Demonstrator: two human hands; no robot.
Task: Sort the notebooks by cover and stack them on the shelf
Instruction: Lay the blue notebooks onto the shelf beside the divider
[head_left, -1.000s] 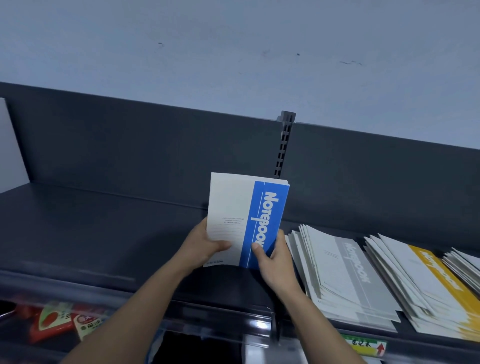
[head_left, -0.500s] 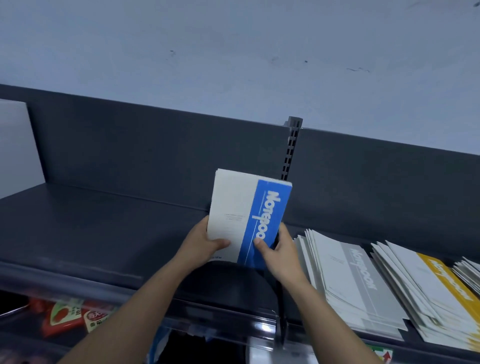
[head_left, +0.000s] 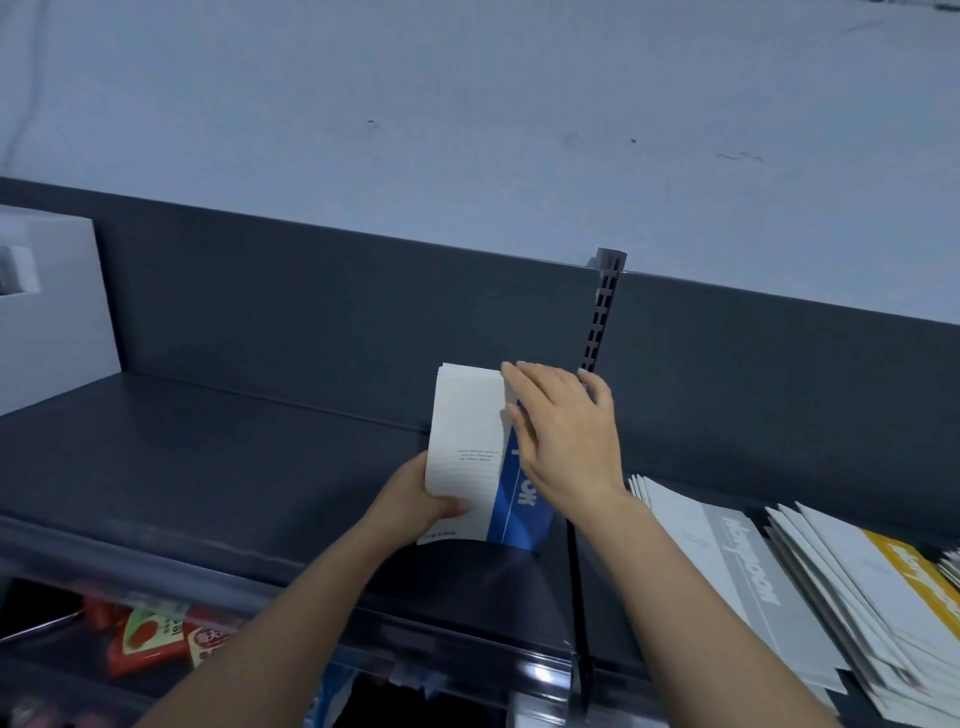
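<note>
Blue notebooks (head_left: 467, 452): a stack is held upright at centre frame, over the dark shelf (head_left: 208, 457). The cover is white with a blue band down its right side. The band's white lettering is partly hidden. Whether the lower edge touches the shelf cannot be told.

Left hand (head_left: 415, 499): the stack's lower left edge is gripped. The thumb is curled onto the front cover and the fingers are hidden behind.

Right hand (head_left: 566, 441): it is laid flat on the upper right of the cover, over the blue band. The fingers are stretched out towards the top edge and nothing is clasped. Whether the fingertips hook over that edge cannot be told.

Grey notebooks (head_left: 727, 561): a fanned pile is seen lying flat on the shelf at lower right, just beside the right forearm.

Yellow notebooks (head_left: 904, 577): a second fanned pile lies at the right edge of the frame, right of the grey pile.

Slotted upright (head_left: 602, 317): it is fixed to the dark back panel (head_left: 311, 312), just above and behind the right hand.

White box (head_left: 52, 312): it is seen at the left edge, at the far end of the shelf.

Red packets (head_left: 150, 639): they are visible at lower left, on a level below the shelf.

Wall (head_left: 467, 130): pale and lightly marked, it fills the upper frame.
</note>
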